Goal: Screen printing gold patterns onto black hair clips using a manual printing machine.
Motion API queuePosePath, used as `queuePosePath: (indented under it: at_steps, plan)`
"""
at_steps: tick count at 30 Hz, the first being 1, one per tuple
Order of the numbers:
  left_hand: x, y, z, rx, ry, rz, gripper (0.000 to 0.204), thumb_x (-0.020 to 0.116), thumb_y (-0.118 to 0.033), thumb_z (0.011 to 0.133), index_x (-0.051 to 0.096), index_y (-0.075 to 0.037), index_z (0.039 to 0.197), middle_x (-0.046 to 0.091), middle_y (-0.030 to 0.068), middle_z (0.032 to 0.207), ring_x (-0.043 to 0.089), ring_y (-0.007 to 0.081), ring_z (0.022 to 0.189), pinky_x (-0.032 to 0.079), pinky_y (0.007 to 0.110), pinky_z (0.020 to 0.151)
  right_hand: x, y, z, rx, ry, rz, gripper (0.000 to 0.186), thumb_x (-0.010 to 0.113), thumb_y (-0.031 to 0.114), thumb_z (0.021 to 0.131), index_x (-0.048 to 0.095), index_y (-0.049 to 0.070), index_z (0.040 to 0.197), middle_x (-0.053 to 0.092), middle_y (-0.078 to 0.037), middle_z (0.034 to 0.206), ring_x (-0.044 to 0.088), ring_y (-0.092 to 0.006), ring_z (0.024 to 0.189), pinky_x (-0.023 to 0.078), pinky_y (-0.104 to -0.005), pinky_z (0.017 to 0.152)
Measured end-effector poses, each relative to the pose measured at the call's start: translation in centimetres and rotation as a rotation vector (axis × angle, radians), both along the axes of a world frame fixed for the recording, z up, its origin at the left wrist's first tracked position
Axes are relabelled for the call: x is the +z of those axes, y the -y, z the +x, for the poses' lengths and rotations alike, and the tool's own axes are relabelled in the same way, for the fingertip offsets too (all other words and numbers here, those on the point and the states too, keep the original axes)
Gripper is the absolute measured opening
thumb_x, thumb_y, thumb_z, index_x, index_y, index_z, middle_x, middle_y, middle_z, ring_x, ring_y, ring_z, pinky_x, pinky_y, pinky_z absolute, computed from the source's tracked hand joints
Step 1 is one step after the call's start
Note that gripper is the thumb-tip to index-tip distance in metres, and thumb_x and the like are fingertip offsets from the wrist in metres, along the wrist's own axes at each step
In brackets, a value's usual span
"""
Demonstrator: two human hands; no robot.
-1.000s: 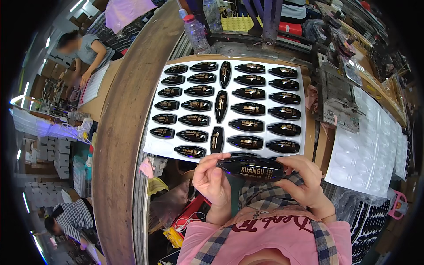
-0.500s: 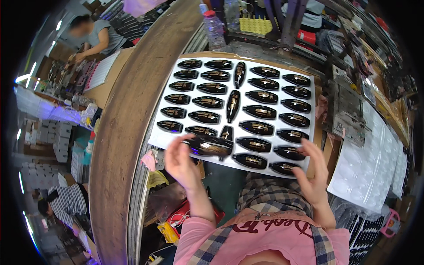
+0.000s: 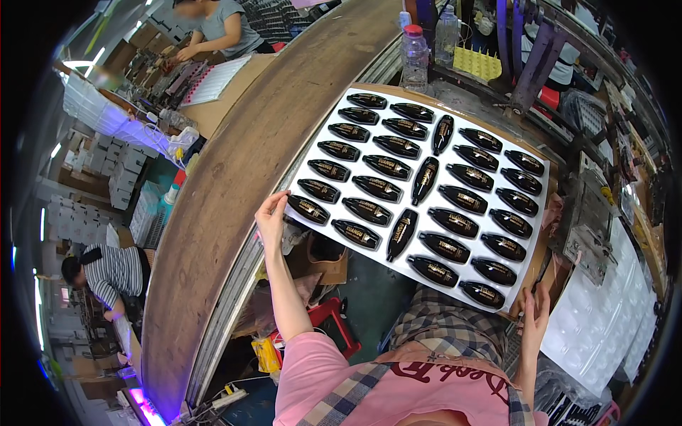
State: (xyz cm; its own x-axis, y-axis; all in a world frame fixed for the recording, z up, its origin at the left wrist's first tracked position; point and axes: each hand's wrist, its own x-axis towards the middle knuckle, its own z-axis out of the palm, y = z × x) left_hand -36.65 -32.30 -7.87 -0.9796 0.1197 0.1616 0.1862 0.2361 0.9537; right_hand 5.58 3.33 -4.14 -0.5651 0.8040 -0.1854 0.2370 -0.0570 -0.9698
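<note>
A white molded tray (image 3: 401, 267) lies in front of me, filled with rows of glossy black tapered shells (image 3: 458, 222) that carry gold printing. Most lie crosswise; a middle column runs lengthwise. My left hand (image 3: 271, 220) pinches the tray's near left corner, beside the last black shell (image 3: 307, 209) of that row. At the near right corner, my right hand (image 3: 534, 309) has its fingers bent in against the edge of a brown cardboard sheet (image 3: 545, 245) under the tray. Whether those fingers also grip the tray cannot be told.
A long brown conveyor belt (image 3: 234, 135) runs along the left. Stacked clear molded sheets (image 3: 597, 305) sit to the right below a metal fixture (image 3: 590, 220). Beyond the tray stand a red-capped bottle (image 3: 414, 57) and a yellow spiked mat (image 3: 477, 64). Two people work across the belt.
The black shell my left hand held over the near edge is out of it. That hand moved to the left corner; my right hand went down to the near right corner. The view turned left.
</note>
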Motion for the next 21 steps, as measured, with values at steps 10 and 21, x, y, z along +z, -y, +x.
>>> queuePosePath:
  at_steps: [10,21]
  plan:
    - [-2.0,0.6,0.8,0.112,0.175,0.149,0.029,0.051,-0.024,0.086,0.055,0.000,0.102,0.061,0.0087,0.086,0.058,0.0123,0.077,0.046,0.023,0.064,-2.3,0.7,-0.2,0.110,0.093,-0.278,0.038,0.038,0.026,0.092,0.046,-0.001,0.116,0.058,-0.006,0.093,0.056,-0.0117,0.076,0.049,-0.0230,0.062]
    - [-1.1,0.7,1.5,0.009,0.325,0.136,0.032,0.040,-0.023,0.091,0.053,0.005,0.092,0.059,0.0114,0.068,0.058,0.0162,0.052,0.047,0.022,0.044,-1.4,1.6,-1.1,0.229,-0.002,-0.326,0.037,0.033,0.023,0.093,0.040,-0.006,0.114,0.058,-0.015,0.088,0.063,-0.0260,0.069,0.051,-0.0266,0.053]
